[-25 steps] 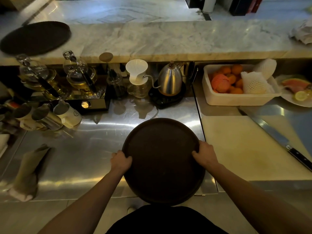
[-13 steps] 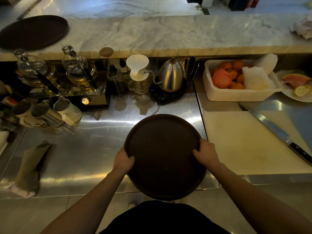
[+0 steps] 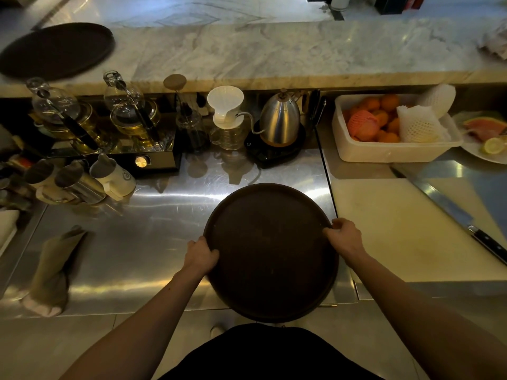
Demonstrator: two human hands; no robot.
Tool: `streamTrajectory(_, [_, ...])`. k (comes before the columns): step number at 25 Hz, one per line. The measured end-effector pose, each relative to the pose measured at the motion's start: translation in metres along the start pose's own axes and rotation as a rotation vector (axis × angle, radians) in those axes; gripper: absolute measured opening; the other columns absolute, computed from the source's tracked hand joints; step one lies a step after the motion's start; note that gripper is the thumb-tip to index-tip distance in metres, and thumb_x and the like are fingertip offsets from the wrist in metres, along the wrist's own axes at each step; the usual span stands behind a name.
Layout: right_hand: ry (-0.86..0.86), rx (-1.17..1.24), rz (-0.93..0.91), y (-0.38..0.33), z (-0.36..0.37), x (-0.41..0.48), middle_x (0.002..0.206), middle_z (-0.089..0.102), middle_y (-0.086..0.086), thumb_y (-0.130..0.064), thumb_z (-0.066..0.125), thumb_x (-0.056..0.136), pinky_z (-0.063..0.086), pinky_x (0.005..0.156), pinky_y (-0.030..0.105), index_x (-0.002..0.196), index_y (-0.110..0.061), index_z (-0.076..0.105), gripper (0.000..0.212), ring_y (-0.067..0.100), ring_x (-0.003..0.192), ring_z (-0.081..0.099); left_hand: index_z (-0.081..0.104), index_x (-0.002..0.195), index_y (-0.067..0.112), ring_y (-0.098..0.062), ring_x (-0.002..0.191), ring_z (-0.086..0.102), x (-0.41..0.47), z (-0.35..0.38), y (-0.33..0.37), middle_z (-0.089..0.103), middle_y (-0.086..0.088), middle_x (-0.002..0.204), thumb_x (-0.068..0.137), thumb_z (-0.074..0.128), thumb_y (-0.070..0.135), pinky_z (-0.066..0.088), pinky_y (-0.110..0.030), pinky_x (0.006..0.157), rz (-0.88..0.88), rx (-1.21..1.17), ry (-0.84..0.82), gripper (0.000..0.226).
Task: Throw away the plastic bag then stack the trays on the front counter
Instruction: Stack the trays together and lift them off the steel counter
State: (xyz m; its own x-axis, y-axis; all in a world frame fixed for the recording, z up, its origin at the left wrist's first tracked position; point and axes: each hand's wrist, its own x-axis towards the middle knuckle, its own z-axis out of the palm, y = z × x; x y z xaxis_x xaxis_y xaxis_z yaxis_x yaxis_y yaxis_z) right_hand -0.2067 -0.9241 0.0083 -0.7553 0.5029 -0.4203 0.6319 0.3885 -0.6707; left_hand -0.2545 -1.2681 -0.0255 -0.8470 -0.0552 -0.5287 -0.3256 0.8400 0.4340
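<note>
A round dark brown tray (image 3: 270,250) is held over the near edge of the steel worktop (image 3: 137,242). My left hand (image 3: 200,256) grips its left rim and my right hand (image 3: 344,238) grips its right rim. A second round dark tray (image 3: 55,49) lies flat on the marble front counter (image 3: 274,53) at the far left. No plastic bag is clearly in view.
Along the back of the worktop stand glass siphon brewers (image 3: 90,116), a white dripper (image 3: 225,105) and a steel kettle (image 3: 279,119). Metal jugs (image 3: 76,182) lie left. A cloth (image 3: 52,270) lies near left. A fruit tub (image 3: 392,127), cutting board (image 3: 411,229) and knife (image 3: 452,215) are right.
Both hands have carried the tray slightly forward and up, away from my body. The right hand has slid a little higher on the rim.
</note>
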Motion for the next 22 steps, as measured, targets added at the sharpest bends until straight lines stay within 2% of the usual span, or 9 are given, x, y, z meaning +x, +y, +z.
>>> streamTrajectory(2, [-0.002,0.059,0.033,0.004,-0.002,0.001,0.130,0.060,0.018,-0.018,0.065,0.082,0.045,0.103,0.047,0.135,-0.003,0.052,0.057,0.035,0.118,0.057,0.055,0.120,0.003,-0.037,0.103,0.058,-0.001,0.003,0.000,0.057,-0.024,0.118,0.086,0.056,0.025,0.049,-0.040,0.085,-0.024,0.025,-0.012,0.040])
streamTrajectory(6, [-0.031,0.055,0.029,0.007,-0.001,-0.008,0.129,0.060,0.015,-0.014,0.063,0.084,0.048,0.099,0.044,0.134,-0.004,0.053,0.051,0.033,0.115,0.058,0.045,0.132,0.006,-0.038,0.123,0.045,-0.008,0.014,0.002,0.048,-0.021,0.131,0.089,0.056,0.029,0.044,-0.043,0.095,-0.087,0.096,-0.020,0.051])
streamTrajectory(9, [-0.049,-0.012,-0.017,0.004,0.001,-0.017,0.109,0.064,0.011,-0.014,0.060,0.083,0.053,0.090,0.044,0.122,-0.005,0.060,0.040,0.030,0.100,0.062,0.043,0.135,0.006,-0.039,0.124,0.044,-0.009,0.013,0.003,0.047,-0.022,0.133,0.089,0.055,0.027,0.043,-0.045,0.097,-0.093,0.042,-0.018,0.051])
streamTrajectory(12, [-0.052,-0.161,-0.059,0.030,0.013,0.002,0.100,0.064,0.013,-0.035,0.054,0.071,0.056,0.082,0.045,0.112,-0.011,0.061,0.048,0.032,0.089,0.063,0.035,0.142,0.010,-0.042,0.123,0.044,-0.017,0.016,0.001,0.045,-0.022,0.135,0.089,0.055,0.021,0.044,-0.049,0.099,-0.092,-0.057,-0.007,0.058])
streamTrajectory(15, [-0.118,-0.230,-0.040,0.060,0.025,0.017,0.106,0.060,0.017,-0.023,0.053,0.075,0.054,0.083,0.044,0.119,-0.007,0.054,0.047,0.036,0.094,0.062,0.023,0.148,0.018,-0.043,0.120,0.049,-0.030,0.024,-0.005,0.042,-0.021,0.136,0.090,0.056,0.015,0.047,-0.048,0.100,-0.075,-0.245,-0.018,0.066])
streamTrajectory(17, [-0.111,-0.239,-0.051,0.050,0.020,0.002,0.110,0.059,0.020,-0.016,0.051,0.080,0.053,0.087,0.046,0.122,-0.005,0.052,0.043,0.037,0.098,0.061,0.025,0.147,0.018,-0.041,0.121,0.052,-0.030,0.027,-0.009,0.047,-0.020,0.137,0.091,0.055,0.015,0.048,-0.050,0.101,-0.054,-0.316,0.005,0.064])
streamTrajectory(19, [-0.113,-0.246,-0.045,0.042,0.017,-0.001,0.113,0.060,0.022,-0.011,0.050,0.088,0.050,0.088,0.042,0.122,-0.002,0.052,0.035,0.038,0.101,0.060,0.030,0.145,0.012,-0.041,0.123,0.052,-0.028,0.026,-0.008,0.050,-0.020,0.137,0.096,0.051,0.016,0.047,-0.050,0.103,-0.089,-0.332,0.031,0.054])
streamTrajectory(22, [-0.125,-0.260,-0.029,0.038,0.015,0.001,0.115,0.060,0.023,-0.017,0.048,0.096,0.046,0.085,0.039,0.121,0.001,0.051,0.031,0.039,0.104,0.059,0.040,0.137,0.003,-0.040,0.119,0.055,-0.026,0.024,-0.008,0.055,-0.022,0.131,0.101,0.042,0.019,0.048,-0.049,0.099,-0.154,-0.301,0.057,0.040])
